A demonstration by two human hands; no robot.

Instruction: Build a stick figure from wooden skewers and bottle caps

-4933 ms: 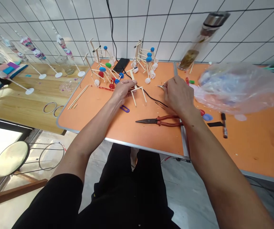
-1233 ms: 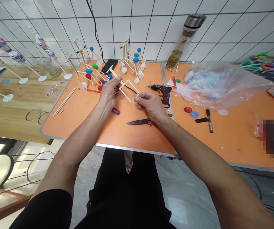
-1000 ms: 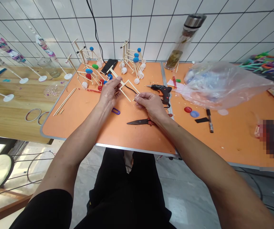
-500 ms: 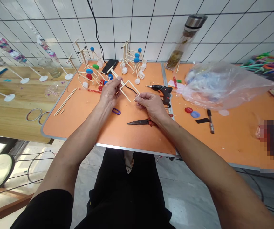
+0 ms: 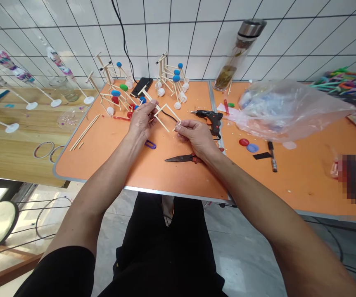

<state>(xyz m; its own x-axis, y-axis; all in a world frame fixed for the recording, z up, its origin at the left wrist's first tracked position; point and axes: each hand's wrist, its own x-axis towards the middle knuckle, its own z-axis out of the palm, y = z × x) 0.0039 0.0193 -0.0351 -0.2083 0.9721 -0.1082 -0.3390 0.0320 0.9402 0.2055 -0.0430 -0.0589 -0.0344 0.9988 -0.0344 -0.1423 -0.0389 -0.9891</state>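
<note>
Between my hands, above the orange table, is a small frame of thin wooden sticks (image 5: 166, 105). My left hand (image 5: 143, 119) is closed on its left side, where a stick with a short crosspiece sticks up past the fingers. My right hand (image 5: 195, 134) pinches the frame's right corner between thumb and fingers. Scissors (image 5: 181, 158) with dark blades lie below the right hand, their handles partly hidden by the wrist. A black glue gun (image 5: 210, 117) rests just beyond that hand. Beside the left wrist lies a purple clip-like piece (image 5: 150, 144).
Stick models with coloured balls (image 5: 116, 93) stand at the back left, another model (image 5: 174, 78) at back centre. A phone (image 5: 142, 86), a tall bottle (image 5: 240, 53), a plastic bag (image 5: 289, 109) and a marker (image 5: 272, 157) are around. Loose sticks (image 5: 85, 132) lie left.
Both hands keep the same hold on the stick frame, with hardly any movement. The whole view has shifted very slightly.
</note>
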